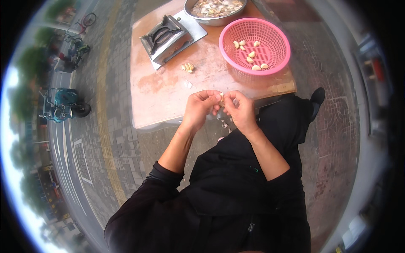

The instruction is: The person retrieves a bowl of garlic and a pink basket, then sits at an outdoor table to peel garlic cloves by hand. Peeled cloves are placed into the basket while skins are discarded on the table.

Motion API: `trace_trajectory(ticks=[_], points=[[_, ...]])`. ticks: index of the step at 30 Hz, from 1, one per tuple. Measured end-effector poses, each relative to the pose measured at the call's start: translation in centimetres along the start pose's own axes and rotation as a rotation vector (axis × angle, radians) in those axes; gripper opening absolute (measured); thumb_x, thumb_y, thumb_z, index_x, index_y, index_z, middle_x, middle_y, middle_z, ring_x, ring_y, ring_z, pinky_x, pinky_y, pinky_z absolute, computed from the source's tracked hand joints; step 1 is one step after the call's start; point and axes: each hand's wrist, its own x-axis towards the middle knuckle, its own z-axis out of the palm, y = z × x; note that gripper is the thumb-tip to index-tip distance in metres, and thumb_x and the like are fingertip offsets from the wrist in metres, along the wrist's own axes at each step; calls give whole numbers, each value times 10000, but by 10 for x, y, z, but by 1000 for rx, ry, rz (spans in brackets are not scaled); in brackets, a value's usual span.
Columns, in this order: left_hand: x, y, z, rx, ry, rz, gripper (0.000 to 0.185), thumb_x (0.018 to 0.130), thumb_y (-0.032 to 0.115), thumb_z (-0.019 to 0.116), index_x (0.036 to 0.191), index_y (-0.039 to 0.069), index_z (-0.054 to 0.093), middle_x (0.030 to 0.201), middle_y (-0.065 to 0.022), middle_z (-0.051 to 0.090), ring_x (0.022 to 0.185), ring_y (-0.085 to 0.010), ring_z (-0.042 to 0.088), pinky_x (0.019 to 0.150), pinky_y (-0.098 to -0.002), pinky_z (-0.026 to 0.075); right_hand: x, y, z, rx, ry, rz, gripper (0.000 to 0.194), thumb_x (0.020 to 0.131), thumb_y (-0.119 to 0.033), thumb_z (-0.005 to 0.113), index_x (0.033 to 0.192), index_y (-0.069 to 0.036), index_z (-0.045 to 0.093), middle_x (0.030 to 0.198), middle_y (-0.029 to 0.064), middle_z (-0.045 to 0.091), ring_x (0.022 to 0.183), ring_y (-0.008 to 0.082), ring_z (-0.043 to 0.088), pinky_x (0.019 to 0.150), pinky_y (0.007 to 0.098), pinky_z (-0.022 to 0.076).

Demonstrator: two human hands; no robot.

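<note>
Just beyond the near edge of a wooden table (158,110), my left hand (202,106) and my right hand (239,110) meet with their fingertips on one garlic clove (221,95). Both hands pinch it, and part of its skin shows between them. A small cluster of unpeeled garlic cloves (188,67) lies on the table past my left hand. Beyond my right hand stands a pink plastic basket (223,57) with several peeled cloves (251,54) on its bottom. A metal bowl (215,21) at the table's far side holds many garlic cloves and skins (218,8), partly cut off by the picture's rim.
A portable gas stove (167,39) stands on the table's far left part. Bits of garlic skin (224,125) lie on the ground below the near edge. My knee is beside the table's right corner. Parked scooters (65,106) stand on the pavement to the left.
</note>
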Motion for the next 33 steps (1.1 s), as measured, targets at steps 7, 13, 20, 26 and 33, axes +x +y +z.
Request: trace_trajectory(ticks=[7, 13, 20, 26, 33], points=[[-1, 6, 2, 68, -6, 47, 143, 943, 120, 744, 1000, -11, 730, 829, -63, 722, 644, -94, 607, 579, -218, 463, 2, 0, 3, -57, 37, -129, 87, 982, -58, 657, 1006, 18, 694, 802, 22, 702, 639, 49, 619, 570, 223, 490], [-1, 1, 1, 54, -23, 21, 144, 950, 139, 739, 996, 3, 727, 831, -46, 723, 667, -80, 608, 595, -211, 471, 0, -4, 1, 4, 2, -38, 92, 989, -64, 651, 997, 18, 693, 794, 20, 695, 632, 54, 618, 567, 224, 495], [-2, 0, -2, 19, -24, 23, 148, 943, 140, 745, 1009, 9, 722, 827, -36, 717, 674, -76, 608, 610, -208, 469, -1, -3, 3, 96, -19, -4, 99, 1002, -81, 642, 973, 6, 680, 769, 11, 676, 621, 51, 607, 551, 219, 490], [-3, -1, 2, 35, -58, 56, 147, 923, 70, 746, 1043, -12, 727, 854, -67, 728, 692, -99, 626, 602, -228, 466, 1, -1, 3, 16, 50, 24, 84, 1013, -85, 625, 987, -9, 649, 788, 17, 674, 612, 45, 585, 508, 223, 468], [-3, 4, 3, 66, -8, 59, 160, 922, 62, 745, 1061, -18, 733, 867, -60, 734, 710, -92, 633, 611, -227, 474, 1, -6, 0, 119, 40, -42, 99, 1016, -92, 633, 1055, -9, 669, 861, 21, 681, 672, 51, 607, 540, 208, 481]])
